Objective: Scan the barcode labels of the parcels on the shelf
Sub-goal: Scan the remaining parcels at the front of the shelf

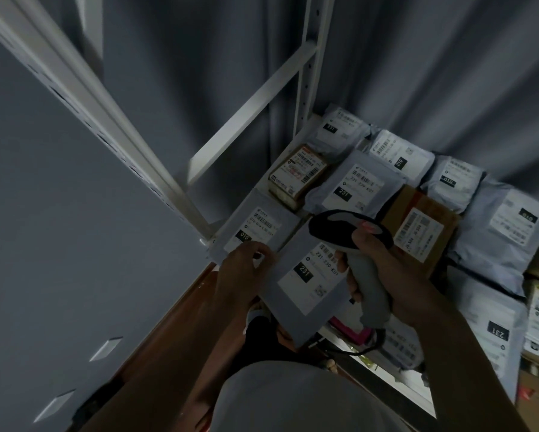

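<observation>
Shelf [263, 179] front: parcel [305, 285] between left-hand fingers [263, 255].

8 grey mailer parcels [353, 187], 3 cardboard boxes [419, 227], 1 scanner [352, 232], 2 hands [243, 269]

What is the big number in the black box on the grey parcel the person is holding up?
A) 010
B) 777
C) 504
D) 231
D: the left hand holds the grey parcel by its edge, and the black box on its white label reads 231, while the right hand grips the scanner just above it.
</observation>
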